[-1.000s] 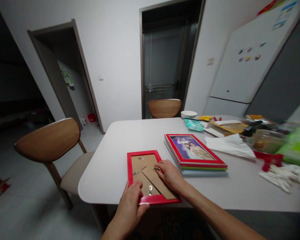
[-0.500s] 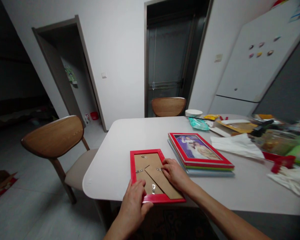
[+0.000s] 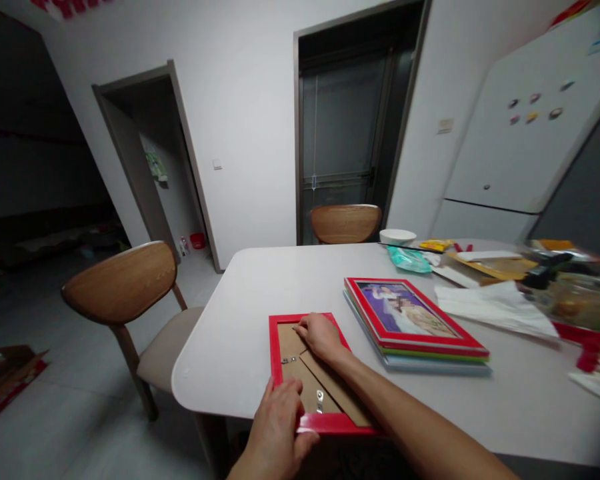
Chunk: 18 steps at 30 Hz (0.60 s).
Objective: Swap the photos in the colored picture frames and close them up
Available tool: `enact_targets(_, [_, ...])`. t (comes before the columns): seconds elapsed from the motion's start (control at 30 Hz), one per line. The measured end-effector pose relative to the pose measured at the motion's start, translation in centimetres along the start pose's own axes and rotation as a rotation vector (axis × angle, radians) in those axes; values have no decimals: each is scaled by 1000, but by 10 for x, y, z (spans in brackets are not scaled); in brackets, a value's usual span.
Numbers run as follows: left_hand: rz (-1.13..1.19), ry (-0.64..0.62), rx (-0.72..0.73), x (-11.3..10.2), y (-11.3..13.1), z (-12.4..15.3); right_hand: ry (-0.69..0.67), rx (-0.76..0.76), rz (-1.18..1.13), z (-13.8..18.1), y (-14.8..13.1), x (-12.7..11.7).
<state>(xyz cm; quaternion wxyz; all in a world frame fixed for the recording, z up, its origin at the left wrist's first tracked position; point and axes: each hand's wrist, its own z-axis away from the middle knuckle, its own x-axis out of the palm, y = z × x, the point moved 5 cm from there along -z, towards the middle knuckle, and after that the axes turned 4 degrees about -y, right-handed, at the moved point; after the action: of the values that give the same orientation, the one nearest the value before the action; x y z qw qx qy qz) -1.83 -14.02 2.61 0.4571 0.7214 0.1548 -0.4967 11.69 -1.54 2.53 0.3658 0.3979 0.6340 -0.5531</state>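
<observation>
A red picture frame (image 3: 275, 347) lies face down at the table's front edge, its brown backing board and fold-out stand (image 3: 337, 390) facing up. Metal clips (image 3: 320, 399) show at the bottom and left of the backing. My left hand (image 3: 279, 423) grips the lower left corner, thumb at the front edge and fingers over the side. At the top of the backing, my right hand (image 3: 323, 337) has its fingers bent together on the top metal clip, which they mostly cover. The right forearm crosses over the stand and hides the frame's right side.
Right of the frame is a stack of picture frames (image 3: 415, 317), a red one on top. Beyond lie white paper (image 3: 495, 310), a teal packet (image 3: 409, 259), a white bowl (image 3: 397, 237) and clutter. Wooden chairs (image 3: 123, 283) stand left and behind the white table (image 3: 220, 333).
My right hand has moved from the frame's right side up to the top clip. The left hand stays on the lower left corner. The camera view has shifted slightly.
</observation>
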Motion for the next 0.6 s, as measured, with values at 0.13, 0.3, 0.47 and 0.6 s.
enact_targets(0.13, [-22,-40,-26,1,-1,0,17,122,-26,-12,5,13])
enact_targets(0.3, [-63,-53,-19,0,-4,2,60,165,-100,-13,7,9])
enact_targets(0.47, [-130,-100,33,16,8,-10,104,72,-275,-8,10,-12])
enact_targets(0.6, [-84,-97,75,31,15,-22,174,65,-443,10,35,-39])
